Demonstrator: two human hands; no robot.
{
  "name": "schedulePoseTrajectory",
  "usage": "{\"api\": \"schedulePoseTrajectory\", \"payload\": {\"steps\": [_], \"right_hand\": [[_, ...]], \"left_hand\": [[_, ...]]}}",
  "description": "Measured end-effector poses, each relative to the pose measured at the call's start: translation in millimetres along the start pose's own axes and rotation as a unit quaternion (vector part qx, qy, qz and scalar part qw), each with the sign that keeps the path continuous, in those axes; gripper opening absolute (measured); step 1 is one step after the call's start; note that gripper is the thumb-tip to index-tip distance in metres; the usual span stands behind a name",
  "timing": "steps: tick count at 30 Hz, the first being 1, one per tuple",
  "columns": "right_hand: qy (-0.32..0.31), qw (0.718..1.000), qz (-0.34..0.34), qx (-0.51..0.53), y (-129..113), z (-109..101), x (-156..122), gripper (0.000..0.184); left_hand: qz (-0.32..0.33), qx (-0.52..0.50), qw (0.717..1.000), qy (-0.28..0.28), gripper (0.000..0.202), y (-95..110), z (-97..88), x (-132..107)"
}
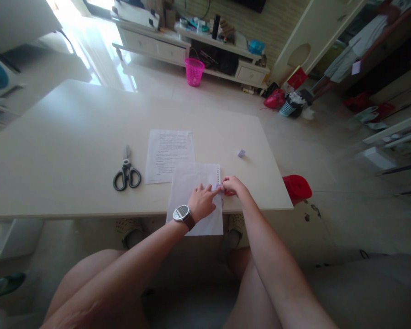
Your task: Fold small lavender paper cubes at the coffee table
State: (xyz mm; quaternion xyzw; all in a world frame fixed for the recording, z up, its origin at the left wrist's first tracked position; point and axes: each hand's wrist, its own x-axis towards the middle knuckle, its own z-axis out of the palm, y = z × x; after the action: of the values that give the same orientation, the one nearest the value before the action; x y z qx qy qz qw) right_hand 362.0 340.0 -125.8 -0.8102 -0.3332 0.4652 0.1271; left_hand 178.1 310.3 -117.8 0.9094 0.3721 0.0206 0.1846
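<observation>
A blank white sheet (188, 183) lies at the table's front edge, its lower part hanging over. Small dark marks that look like punched holes run down the upper part of its right edge. My left hand (203, 201), with a watch (181, 213) at the wrist, rests on the sheet with fingers spread, the index finger reaching the right edge. There my right hand (232, 185) is closed around a small red and purple object (229, 193), mostly hidden by the fingers. A printed page (169, 155) lies partly under the blank sheet. Black-handled scissors (126, 173) lie to the left.
A small pale purple object (241, 153) sits on the white table (71, 151), right of the papers. Beyond are a pink basket (194, 72) and a low cabinet (150, 45). A red stool (297, 189) stands at the right edge. Another person (354, 50) stands far right.
</observation>
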Motion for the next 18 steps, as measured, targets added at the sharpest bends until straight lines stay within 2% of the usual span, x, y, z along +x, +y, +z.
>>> {"api": "schedulePoseTrajectory", "payload": {"steps": [6, 12, 15, 18], "right_hand": [[0.003, 1.000, 0.001, 0.008, -1, 0, -1, 0.022], [-0.030, 0.999, -0.004, 0.033, 7, -14, -9, 0.024], [0.027, 0.999, -0.017, 0.000, 17, -23, -2, 0.025], [0.132, 0.988, -0.063, -0.055, 27, -32, 10, 0.023]], "left_hand": [[0.015, -0.001, 1.000, -0.008, 0.073, -2, -0.5, 1], [0.051, 0.005, 0.999, -0.003, 0.076, -11, 3.0, -2], [0.049, -0.008, 0.999, -0.011, 0.072, -14, 3.2, -3], [0.047, -0.016, 0.999, -0.021, 0.064, -16, 2.7, -4]]}}
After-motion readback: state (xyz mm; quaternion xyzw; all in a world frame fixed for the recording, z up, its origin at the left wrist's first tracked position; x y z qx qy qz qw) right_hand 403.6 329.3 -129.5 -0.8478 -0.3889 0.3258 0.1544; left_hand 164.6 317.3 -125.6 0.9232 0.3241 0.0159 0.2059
